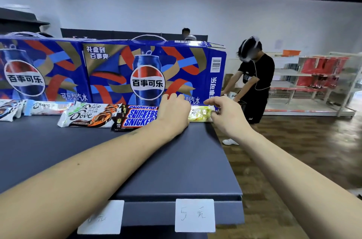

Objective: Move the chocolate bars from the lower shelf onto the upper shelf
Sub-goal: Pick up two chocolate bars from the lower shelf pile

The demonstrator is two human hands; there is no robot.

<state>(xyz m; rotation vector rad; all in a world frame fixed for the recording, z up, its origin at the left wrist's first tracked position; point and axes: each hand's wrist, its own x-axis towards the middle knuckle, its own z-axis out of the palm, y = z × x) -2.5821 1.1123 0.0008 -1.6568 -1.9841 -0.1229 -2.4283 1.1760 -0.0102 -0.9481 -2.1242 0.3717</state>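
We are placing a yellow-green bar point(199, 113) at the upper shelf's point(176, 160) two o'clock corner, right hand point(225, 115) pinching its end, left hand point(174, 111) pressing it with relaxed fingers beside the Snickers bars point(141, 119); next, we judge, let go and reach down for more.

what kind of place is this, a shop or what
Most likely a small shop or a mock-up of one: handwritten price tags on the shelf edge, Pepsi gift cartons behind rows of chocolate bars, and display racks across the room.
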